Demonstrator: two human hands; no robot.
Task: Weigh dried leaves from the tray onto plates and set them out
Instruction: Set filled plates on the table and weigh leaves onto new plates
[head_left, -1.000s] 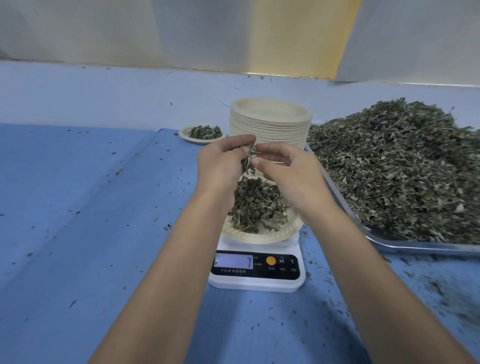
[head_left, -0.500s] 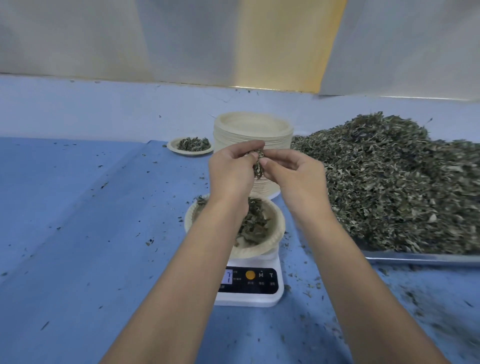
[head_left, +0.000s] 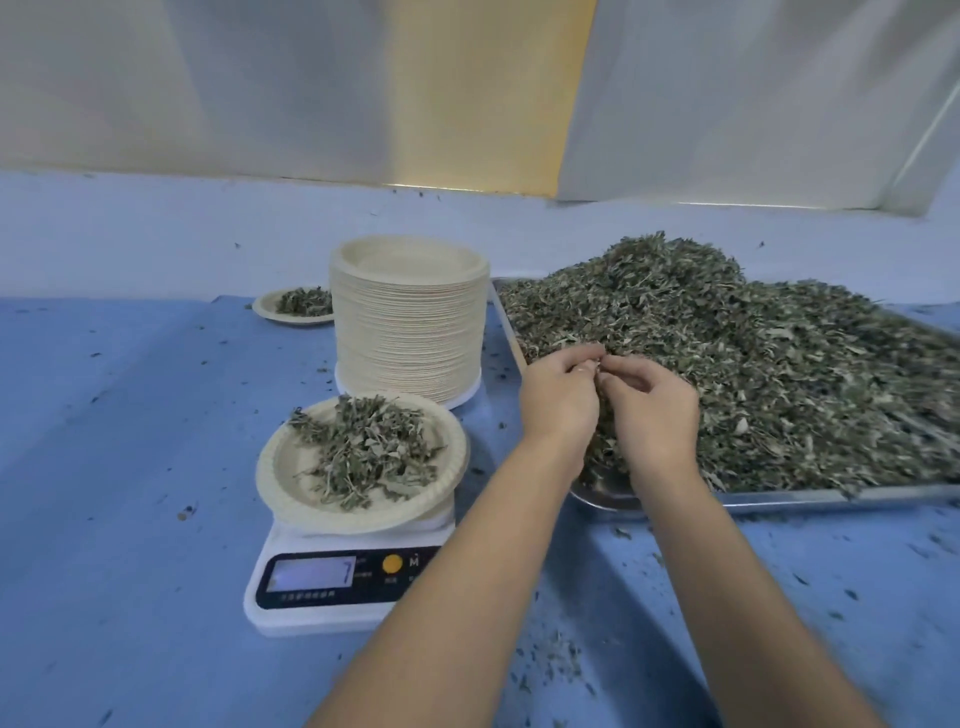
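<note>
Left hand (head_left: 558, 402) and right hand (head_left: 652, 410), both curled, tips together above the heaped dried leaves (head_left: 779, 374); any pinch unclear.

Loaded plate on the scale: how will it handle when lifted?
Likely very light: the plate looks like thin moulded fibre, and the scale shows a single 7. The rim may flex under a one-sided grip. The dried leaves on it lie loose and heaped, so a tilt or jolt would probably spill some.
</note>
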